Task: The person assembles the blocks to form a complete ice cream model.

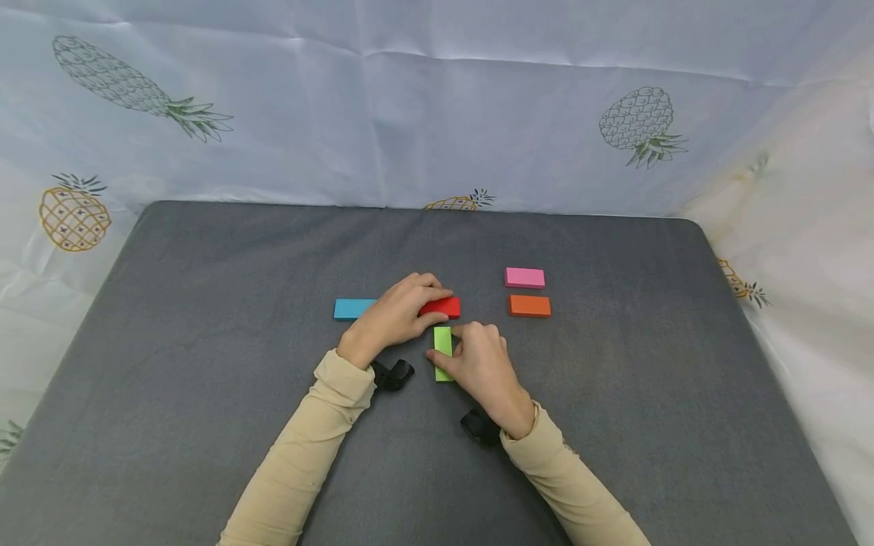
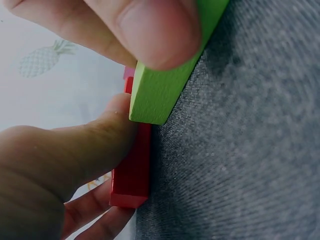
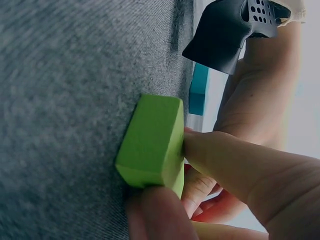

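My left hand point(image 1: 394, 315) holds a red block point(image 1: 448, 307) between thumb and fingers; in the left wrist view the thumb lies along one side of the red block point(image 2: 131, 175) and fingers show behind it. My right hand point(image 1: 483, 370) pinches a light green block point(image 1: 443, 339), its long side pointing away from me and its far end just short of the red block. The right wrist view shows thumb and fingers at the sides of the green block point(image 3: 150, 135), close over the cloth. A blue block point(image 1: 351, 309) lies left of the red one, partly hidden by my left hand.
To the right lie a pink block point(image 1: 524, 277) and, just nearer, an orange block point(image 1: 529, 305). Dark grey cloth covers the table point(image 1: 614, 425). A pineapple-print curtain point(image 1: 437, 114) hangs beyond the far edge. Each wrist carries a black camera mount, such as the left mount point(image 1: 394, 375).
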Tool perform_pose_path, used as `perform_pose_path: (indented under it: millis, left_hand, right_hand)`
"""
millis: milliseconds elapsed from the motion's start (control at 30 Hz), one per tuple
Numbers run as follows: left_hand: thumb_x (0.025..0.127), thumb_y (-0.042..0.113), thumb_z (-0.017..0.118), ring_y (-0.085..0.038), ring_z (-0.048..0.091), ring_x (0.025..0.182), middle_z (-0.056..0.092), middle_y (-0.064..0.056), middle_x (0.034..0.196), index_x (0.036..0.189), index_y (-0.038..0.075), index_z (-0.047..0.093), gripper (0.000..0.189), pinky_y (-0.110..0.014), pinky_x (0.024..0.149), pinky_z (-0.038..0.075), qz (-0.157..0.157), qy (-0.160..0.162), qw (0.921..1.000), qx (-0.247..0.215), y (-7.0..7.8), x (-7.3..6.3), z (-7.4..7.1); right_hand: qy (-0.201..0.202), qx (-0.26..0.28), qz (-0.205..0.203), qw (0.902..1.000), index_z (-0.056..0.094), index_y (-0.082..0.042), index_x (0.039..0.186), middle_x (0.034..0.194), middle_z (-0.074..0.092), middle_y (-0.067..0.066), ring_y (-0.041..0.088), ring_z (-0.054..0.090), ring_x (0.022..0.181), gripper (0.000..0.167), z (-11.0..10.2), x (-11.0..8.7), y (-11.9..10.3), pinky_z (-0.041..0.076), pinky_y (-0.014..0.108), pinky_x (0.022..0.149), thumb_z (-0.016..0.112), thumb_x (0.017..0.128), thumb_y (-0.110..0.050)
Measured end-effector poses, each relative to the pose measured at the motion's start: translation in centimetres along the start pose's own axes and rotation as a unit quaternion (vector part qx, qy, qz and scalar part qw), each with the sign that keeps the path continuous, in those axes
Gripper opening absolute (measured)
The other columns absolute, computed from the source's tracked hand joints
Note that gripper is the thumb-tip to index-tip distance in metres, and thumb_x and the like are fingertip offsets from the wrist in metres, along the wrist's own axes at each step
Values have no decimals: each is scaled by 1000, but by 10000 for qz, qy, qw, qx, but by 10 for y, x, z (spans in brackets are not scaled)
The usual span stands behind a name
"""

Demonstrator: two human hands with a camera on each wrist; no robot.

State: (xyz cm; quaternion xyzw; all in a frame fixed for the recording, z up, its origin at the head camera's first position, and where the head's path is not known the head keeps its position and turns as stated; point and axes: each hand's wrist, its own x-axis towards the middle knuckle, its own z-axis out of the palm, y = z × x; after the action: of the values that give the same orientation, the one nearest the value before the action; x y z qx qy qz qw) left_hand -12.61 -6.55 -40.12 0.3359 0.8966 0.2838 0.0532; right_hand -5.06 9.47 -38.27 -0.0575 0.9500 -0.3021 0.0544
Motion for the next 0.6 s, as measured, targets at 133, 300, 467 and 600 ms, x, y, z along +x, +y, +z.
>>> perform_pose_path:
  millis: [133,300,467,600]
  left_hand:
    - [97,18,72,-24,59,101,67,-11,117,131,2,69,37,-36,89,52,10,-1,10000,-1,-1,0,1]
    - [96,17,72,-24,59,102,67,-11,117,130,2,69,37,-37,90,53,48,-15,9999,-120,-1,0,0]
    - [100,14,67,-26,60,103,67,-12,118,127,2,71,30,-39,91,53,168,65,9991,-381,-3,-1,-2]
    - [102,10,63,-27,61,102,68,-13,117,125,2,72,27,-39,90,52,235,101,9988,-410,-4,0,-3]
  right_hand:
    - [-2,-10,1,10000,62,-10,63,46,43,-4,7,42,39,35,0,0,0,34,21,43,87,83,-24]
    - [22,5,-60,10000,68,-8,70,45,46,-2,7,43,39,29,0,1,2,35,22,43,87,83,-26]
    - [32,29,-136,9999,65,-9,66,45,42,-4,7,39,38,33,-2,1,2,32,21,41,86,84,-28]
    - [12,97,-137,9999,61,-10,64,45,39,-6,6,38,37,36,-3,1,2,30,20,40,85,85,-26]
